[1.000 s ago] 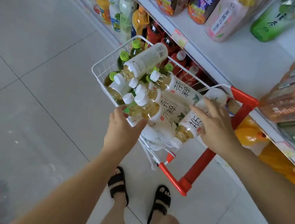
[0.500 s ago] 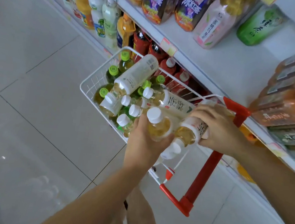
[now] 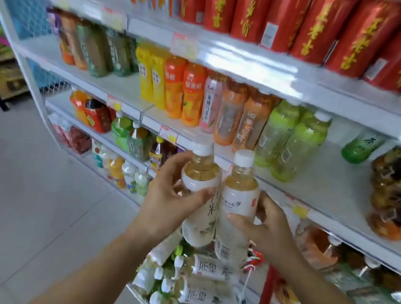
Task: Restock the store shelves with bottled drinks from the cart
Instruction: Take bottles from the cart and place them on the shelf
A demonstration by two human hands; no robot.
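The fingers (image 3: 179,160) of the left hand (image 3: 164,200) are curled round the left bottle (image 3: 202,174). The thumb lies across the top of its white label and the other fingers wrap the far side near the shoulder. The right hand (image 3: 269,226) grips the right bottle (image 3: 239,198) lower down, thumb pressed across the front of the label, the rest of its fingers hidden behind.

Both bottles are held in the air, side by side and touching, in front of the edge of the shelf (image 3: 328,184). Each is close to upright: long axis near vertical, white cap on top, base pointing down towards the cart (image 3: 265,294). Pale yellow drink shows through the clear part above each label.

Below the hands, the cart's wire basket holds more bottles (image 3: 206,267) of the same kind lying on their sides, with a red post beside them.

The shelf behind the caps is white, with a bare stretch to the right of a group of green bottles (image 3: 293,142). Orange and yellow juice bottles (image 3: 191,93) stand further left on the same level. The level above carries a row of tall red drinks (image 3: 319,23), and price tags (image 3: 184,46) are fixed along the shelf edges. The lower shelves hold mixed drinks, too blurred to tell apart. The floor (image 3: 27,194) is pale grey tile.
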